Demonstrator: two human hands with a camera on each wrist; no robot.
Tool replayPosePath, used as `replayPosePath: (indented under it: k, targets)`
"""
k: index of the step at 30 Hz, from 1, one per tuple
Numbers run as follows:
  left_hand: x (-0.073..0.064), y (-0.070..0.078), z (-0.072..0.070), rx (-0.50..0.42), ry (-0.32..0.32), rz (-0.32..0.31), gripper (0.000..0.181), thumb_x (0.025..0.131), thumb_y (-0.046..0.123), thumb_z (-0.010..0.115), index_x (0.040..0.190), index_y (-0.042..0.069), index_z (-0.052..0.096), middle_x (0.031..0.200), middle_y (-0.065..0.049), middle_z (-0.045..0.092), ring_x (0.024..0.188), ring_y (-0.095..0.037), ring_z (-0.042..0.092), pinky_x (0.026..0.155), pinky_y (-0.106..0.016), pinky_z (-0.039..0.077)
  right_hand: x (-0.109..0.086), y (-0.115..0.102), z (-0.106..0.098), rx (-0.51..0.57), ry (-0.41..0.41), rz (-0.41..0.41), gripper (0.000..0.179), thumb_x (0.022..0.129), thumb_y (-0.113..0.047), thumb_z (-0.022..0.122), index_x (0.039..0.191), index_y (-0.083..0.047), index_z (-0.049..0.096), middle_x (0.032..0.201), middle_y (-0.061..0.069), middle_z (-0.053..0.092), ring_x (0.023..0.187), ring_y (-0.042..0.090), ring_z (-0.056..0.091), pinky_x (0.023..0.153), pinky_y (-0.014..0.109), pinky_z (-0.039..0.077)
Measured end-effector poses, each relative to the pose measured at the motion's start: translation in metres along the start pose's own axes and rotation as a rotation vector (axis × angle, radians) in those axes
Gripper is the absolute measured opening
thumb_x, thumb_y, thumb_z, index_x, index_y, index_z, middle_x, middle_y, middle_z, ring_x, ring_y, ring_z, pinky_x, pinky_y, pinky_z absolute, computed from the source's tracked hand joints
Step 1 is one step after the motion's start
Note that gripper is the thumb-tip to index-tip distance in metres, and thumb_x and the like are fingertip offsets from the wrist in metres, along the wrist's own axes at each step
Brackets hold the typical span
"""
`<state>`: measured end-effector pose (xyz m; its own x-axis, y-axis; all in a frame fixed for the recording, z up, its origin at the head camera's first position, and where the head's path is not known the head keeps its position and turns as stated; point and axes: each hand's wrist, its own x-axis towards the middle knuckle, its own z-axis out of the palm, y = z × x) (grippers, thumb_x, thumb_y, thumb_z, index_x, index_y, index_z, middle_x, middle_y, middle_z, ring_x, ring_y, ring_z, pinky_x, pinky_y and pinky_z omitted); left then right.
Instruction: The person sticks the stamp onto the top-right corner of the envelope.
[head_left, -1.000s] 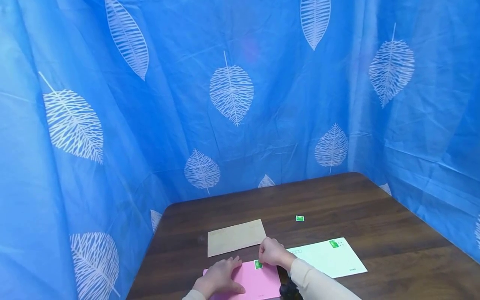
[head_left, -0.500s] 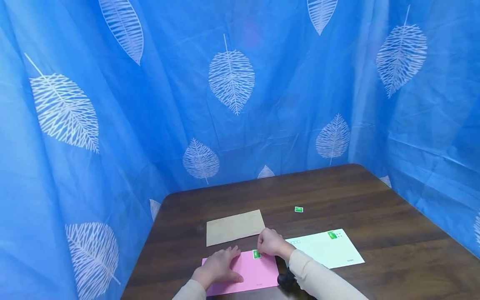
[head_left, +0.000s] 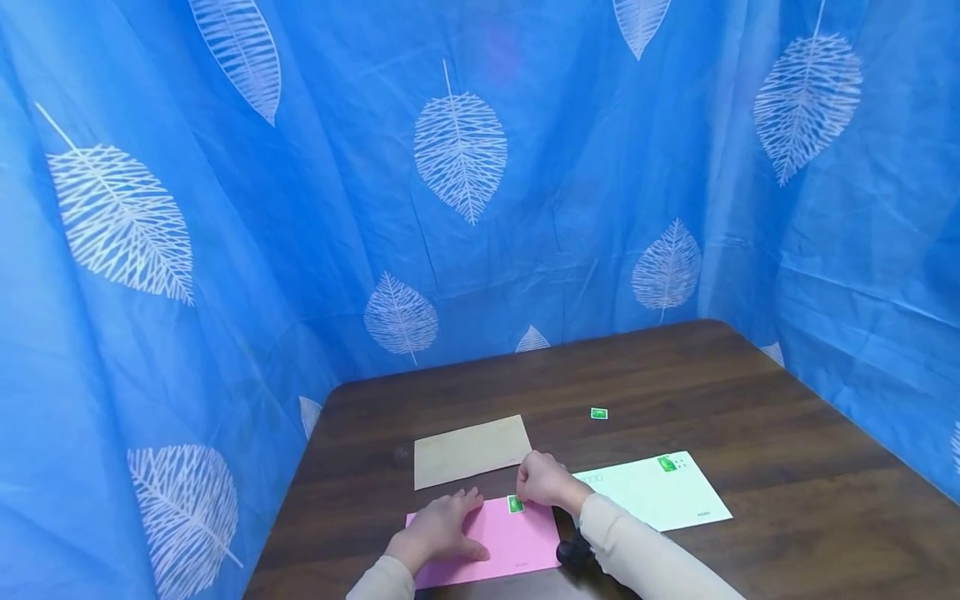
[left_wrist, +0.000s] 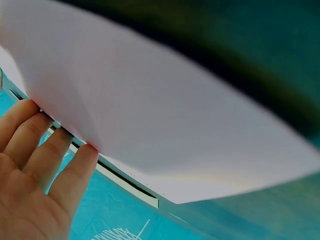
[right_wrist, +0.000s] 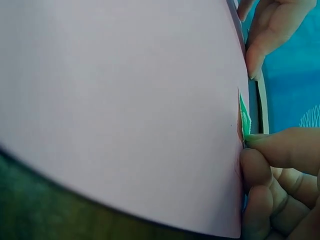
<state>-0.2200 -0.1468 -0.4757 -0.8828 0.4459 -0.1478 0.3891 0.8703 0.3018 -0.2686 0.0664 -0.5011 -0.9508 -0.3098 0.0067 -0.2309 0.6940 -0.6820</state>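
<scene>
A pink envelope point(head_left: 525, 537) lies near the front of the table. My left hand point(head_left: 441, 529) rests on its left part with fingers extended and spread, the thumb lower down; in the left wrist view these fingers point(left_wrist: 75, 172) meet the envelope's edge. Over the upper right corner my right hand point(head_left: 546, 482) pinches a green postage stamp point(head_left: 515, 504) by its right side, between thumb and index finger. In the right wrist view the stamp point(right_wrist: 245, 117) tilts up slightly from the pink paper. Whether any of its edge is stuck down, I cannot tell.
A brown envelope point(head_left: 471, 452) lies behind the pink one. To the right is a white envelope point(head_left: 652, 493) bearing a green stamp point(head_left: 667, 463), partly covered by my right forearm. Another stamp point(head_left: 599, 413) lies farther back. A black object point(head_left: 573, 552) is under my right wrist.
The head view has tilted down slightly, so the table sits higher in it. Both hands, the pinched stamp and the envelopes keep nearly the same places relative to each other.
</scene>
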Motion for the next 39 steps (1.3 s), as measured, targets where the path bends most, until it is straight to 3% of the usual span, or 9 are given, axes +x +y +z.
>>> replayPosePath:
  k: [16, 30, 34, 39]
  targets:
    - [-0.001, -0.001, 0.006, 0.017, 0.01, 0.024, 0.083, 0.072, 0.049, 0.085, 0.139, 0.007, 0.059, 0.145, -0.017, 0.056, 0.13, -0.041, 0.056, 0.106, -0.051, 0.048, 0.001, 0.005, 0.001, 0.06, -0.024, 0.004, 0.025, 0.074, 0.002, 0.077, 0.056, -0.009, 0.063, 0.054, -0.007, 0.056, 0.052, 0.009, 0.049, 0.048, 0.021, 0.038]
    - [-0.002, -0.003, 0.001, 0.006, 0.033, 0.02, 0.082, 0.071, 0.045, 0.086, 0.138, 0.005, 0.059, 0.146, -0.017, 0.056, 0.13, -0.042, 0.055, 0.105, -0.053, 0.048, 0.003, -0.002, -0.005, 0.062, -0.005, -0.025, 0.024, 0.076, -0.002, 0.08, 0.06, -0.007, 0.064, 0.057, -0.005, 0.056, 0.053, 0.009, 0.049, 0.048, 0.021, 0.039]
    - [-0.004, -0.002, 0.003, 0.013, 0.037, 0.041, 0.08, 0.072, 0.044, 0.086, 0.136, 0.005, 0.06, 0.144, -0.018, 0.057, 0.128, -0.042, 0.056, 0.103, -0.052, 0.049, 0.0, -0.002, -0.005, 0.047, 0.014, -0.087, 0.023, 0.079, 0.0, 0.076, 0.062, -0.009, 0.063, 0.06, -0.005, 0.059, 0.055, 0.009, 0.049, 0.048, 0.022, 0.04]
    - [-0.001, -0.002, 0.0, -0.001, 0.044, 0.065, 0.08, 0.072, 0.042, 0.087, 0.135, 0.002, 0.06, 0.143, -0.019, 0.057, 0.13, -0.042, 0.056, 0.105, -0.051, 0.049, -0.001, -0.007, -0.007, 0.01, -0.034, -0.191, 0.025, 0.082, 0.003, 0.071, 0.062, -0.011, 0.064, 0.061, -0.008, 0.06, 0.055, 0.004, 0.048, 0.048, 0.019, 0.039]
